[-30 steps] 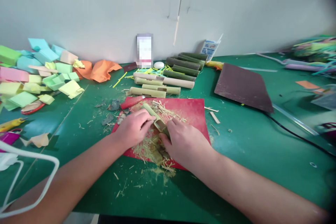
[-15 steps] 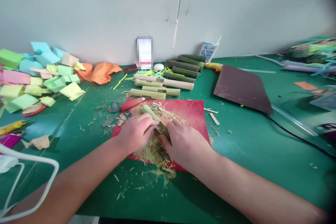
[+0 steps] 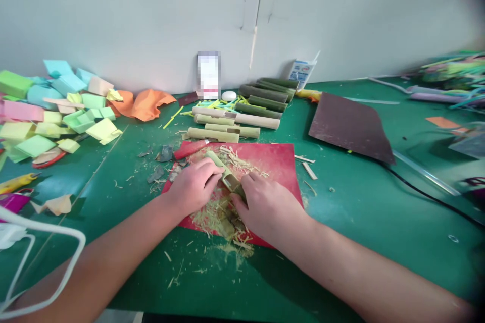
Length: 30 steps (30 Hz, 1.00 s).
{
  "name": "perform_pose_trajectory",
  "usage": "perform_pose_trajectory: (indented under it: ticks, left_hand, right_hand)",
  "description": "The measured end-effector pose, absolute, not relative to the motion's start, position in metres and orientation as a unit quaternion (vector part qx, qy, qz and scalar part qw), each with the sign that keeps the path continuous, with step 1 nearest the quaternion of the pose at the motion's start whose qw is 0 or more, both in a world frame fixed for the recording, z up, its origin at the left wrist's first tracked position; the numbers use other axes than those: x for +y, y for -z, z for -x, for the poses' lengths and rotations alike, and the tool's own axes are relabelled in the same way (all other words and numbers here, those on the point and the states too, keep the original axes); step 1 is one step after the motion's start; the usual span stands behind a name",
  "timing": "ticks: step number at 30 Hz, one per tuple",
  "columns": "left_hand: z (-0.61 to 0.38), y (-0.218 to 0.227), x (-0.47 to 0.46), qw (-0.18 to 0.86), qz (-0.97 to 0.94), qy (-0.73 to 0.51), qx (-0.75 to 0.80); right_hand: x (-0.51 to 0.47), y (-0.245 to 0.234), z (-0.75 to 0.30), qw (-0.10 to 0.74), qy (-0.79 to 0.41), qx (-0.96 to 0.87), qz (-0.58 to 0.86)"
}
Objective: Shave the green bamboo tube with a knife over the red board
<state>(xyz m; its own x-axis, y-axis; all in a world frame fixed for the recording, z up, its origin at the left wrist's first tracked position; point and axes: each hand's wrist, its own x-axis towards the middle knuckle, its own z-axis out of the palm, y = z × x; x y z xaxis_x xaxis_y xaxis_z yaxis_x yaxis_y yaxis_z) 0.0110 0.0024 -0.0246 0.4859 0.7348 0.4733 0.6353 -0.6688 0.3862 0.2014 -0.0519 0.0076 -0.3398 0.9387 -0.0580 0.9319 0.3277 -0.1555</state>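
My left hand (image 3: 193, 185) and my right hand (image 3: 265, 207) meet over a red mat (image 3: 276, 161) on the green table. Between them lies a short pale green bamboo piece (image 3: 224, 170), slanting away to the upper left. My left hand's fingers are curled on its upper part. My right hand is closed round its lower end, and whatever else that hand may hold is hidden. Pale shavings (image 3: 217, 214) are heaped on the mat under both hands.
Pale bamboo sticks (image 3: 227, 122) and darker green ones (image 3: 265, 95) lie behind the mat. A dark brown sheet (image 3: 350, 127) lies to the right, with a black cable (image 3: 428, 193) past it. Coloured paper blocks (image 3: 56, 106) and orange paper (image 3: 146, 102) are piled at the left. A white cord (image 3: 45, 262) loops at bottom left.
My left hand slid down along the bamboo piece and then back up a little. My right hand has hardly moved.
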Motion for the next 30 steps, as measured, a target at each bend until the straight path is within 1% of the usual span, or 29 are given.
perform_pose_trajectory:
  ticks: [4, 8, 12, 15, 19, 23, 27, 30]
  left_hand:
    - [-0.0107, 0.0247, 0.0022, 0.056, -0.845, -0.341, 0.409]
    - [-0.0109, 0.0249, 0.0013, 0.077, -0.86, -0.309, 0.4]
    - [-0.0112, 0.025, 0.0015, 0.046, -0.84, -0.337, 0.423]
    - [-0.0112, 0.0255, 0.002, 0.075, -0.857, -0.308, 0.407]
    - [-0.0101, 0.0258, 0.0049, 0.05, -0.841, -0.344, 0.414]
    - [-0.0104, 0.0252, 0.0061, 0.088, -0.858, -0.313, 0.397]
    - [-0.0103, 0.0237, 0.0062, 0.054, -0.841, -0.343, 0.416]
    - [-0.0127, 0.0222, 0.0011, 0.076, -0.855, -0.311, 0.408]
  right_hand:
    - [-0.0518, -0.0073, -0.2013, 0.026, -0.075, -0.812, 0.579]
    - [-0.0523, -0.0088, -0.2012, 0.02, -0.082, -0.815, 0.573]
    - [-0.0524, -0.0095, -0.2012, 0.017, -0.077, -0.81, 0.581]
    - [-0.0523, -0.0094, -0.2012, 0.021, -0.079, -0.816, 0.572]
    - [-0.0522, -0.0104, -0.2011, 0.016, -0.082, -0.811, 0.579]
    - [-0.0524, -0.0112, -0.2009, 0.01, -0.086, -0.815, 0.572]
    - [-0.0526, -0.0104, -0.2011, 0.016, -0.081, -0.812, 0.578]
    - [-0.0526, -0.0104, -0.2012, 0.017, -0.081, -0.814, 0.575]
